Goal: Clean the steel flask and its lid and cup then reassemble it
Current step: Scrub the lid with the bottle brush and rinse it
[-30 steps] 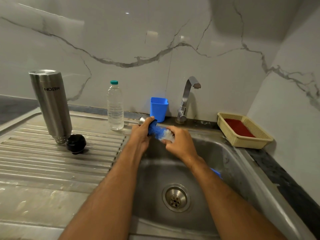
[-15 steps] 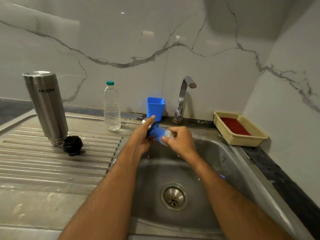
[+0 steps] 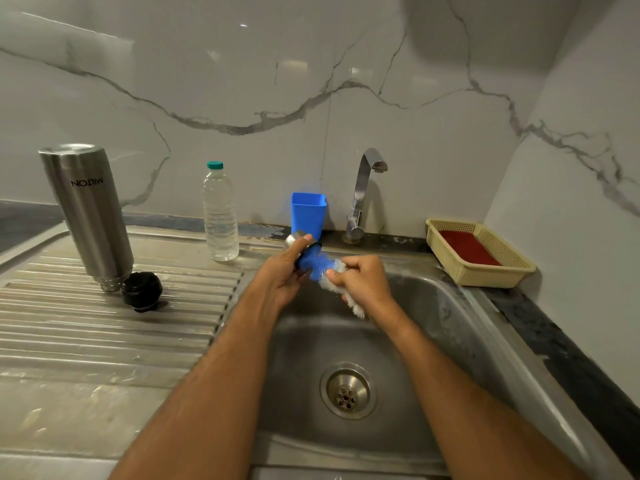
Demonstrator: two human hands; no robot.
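The steel flask (image 3: 88, 216) stands upside down on the ribbed draining board, at the left. Its black lid (image 3: 142, 291) lies beside the flask's mouth. Over the back of the sink, my left hand (image 3: 285, 275) grips the small steel cup (image 3: 294, 238), mostly hidden behind my fingers. My right hand (image 3: 362, 280) holds a blue and white bristle brush (image 3: 320, 266), whose blue end is pushed into the cup.
A clear water bottle (image 3: 220, 216) and a blue plastic holder (image 3: 308, 213) stand at the back by the tap (image 3: 363, 188). A yellow basket (image 3: 485, 271) with a red pad sits at the right. The sink basin (image 3: 433, 306) has a drain (image 3: 348, 391) in the middle.
The brush has shifted a little inside the cup as my right hand worked it. Both hands stay over the sink's back edge; the flask and lid have not moved.
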